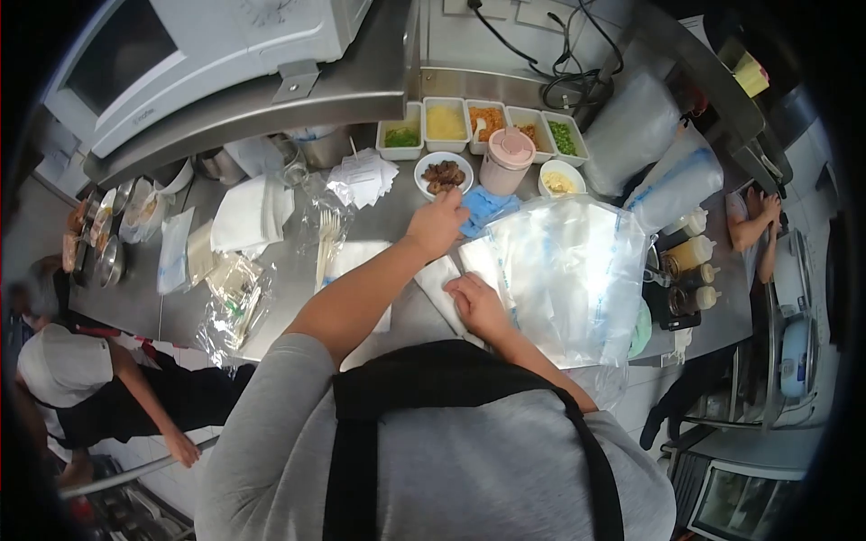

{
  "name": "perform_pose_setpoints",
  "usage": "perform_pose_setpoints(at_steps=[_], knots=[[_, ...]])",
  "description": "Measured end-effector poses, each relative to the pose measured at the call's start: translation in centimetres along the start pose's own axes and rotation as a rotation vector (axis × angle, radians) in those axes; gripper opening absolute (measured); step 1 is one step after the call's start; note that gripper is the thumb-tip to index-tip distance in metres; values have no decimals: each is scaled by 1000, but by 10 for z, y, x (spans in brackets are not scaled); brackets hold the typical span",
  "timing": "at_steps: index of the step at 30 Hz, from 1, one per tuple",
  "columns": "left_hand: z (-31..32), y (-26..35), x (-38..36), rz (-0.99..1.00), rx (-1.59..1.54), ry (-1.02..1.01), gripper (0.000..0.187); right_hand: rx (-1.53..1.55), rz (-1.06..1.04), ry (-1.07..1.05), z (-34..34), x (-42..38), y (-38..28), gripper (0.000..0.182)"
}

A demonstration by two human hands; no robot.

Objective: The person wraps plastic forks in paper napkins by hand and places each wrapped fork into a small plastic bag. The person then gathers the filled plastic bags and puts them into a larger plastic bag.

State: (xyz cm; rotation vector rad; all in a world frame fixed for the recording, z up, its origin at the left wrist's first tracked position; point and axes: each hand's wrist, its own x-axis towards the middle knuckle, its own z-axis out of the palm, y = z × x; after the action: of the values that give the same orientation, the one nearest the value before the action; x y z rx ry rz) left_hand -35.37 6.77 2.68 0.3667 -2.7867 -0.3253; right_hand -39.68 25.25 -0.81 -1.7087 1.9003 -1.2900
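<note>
My left hand (437,227) reaches over the steel counter, its fingers drawn together beside a crumpled blue cloth (490,213) and just below a white bowl of brown meat pieces (443,175). Whether it grips anything is hidden. My right hand (478,307) rests with fingers slightly curled and apart on a folded white napkin (440,287). Another white folded piece (484,261) lies just above it. To its right spreads a stack of clear plastic bags (573,279). A lidded pink container (508,162) stands behind the cloth.
White trays of ingredients (446,124) line the back. Wooden forks (327,248) and stacked napkins (248,216) lie left; sauce bottles (693,255) stand right. A shelf (271,108) overhangs the back left. Another person (68,365) is at the left, another person's arms (753,225) far right.
</note>
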Motion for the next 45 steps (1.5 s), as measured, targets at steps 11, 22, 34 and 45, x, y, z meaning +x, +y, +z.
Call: perform_pose_setpoints(at_steps=[11,22,34,45], knots=[[-32,11,-201,-493,-20,250,40,-28,-30,-2,-1,3,-5,11],[-28,-28,-208,-768,-556,393,11,-46,-58,40,4,1,-6,12],[-32,-42,-212,-655,-552,419,7,11,-18,-14,5,28,-41,24],[-26,-70,-225,-835,-524,453,31,138,-62,-101,106,68,-49,31]])
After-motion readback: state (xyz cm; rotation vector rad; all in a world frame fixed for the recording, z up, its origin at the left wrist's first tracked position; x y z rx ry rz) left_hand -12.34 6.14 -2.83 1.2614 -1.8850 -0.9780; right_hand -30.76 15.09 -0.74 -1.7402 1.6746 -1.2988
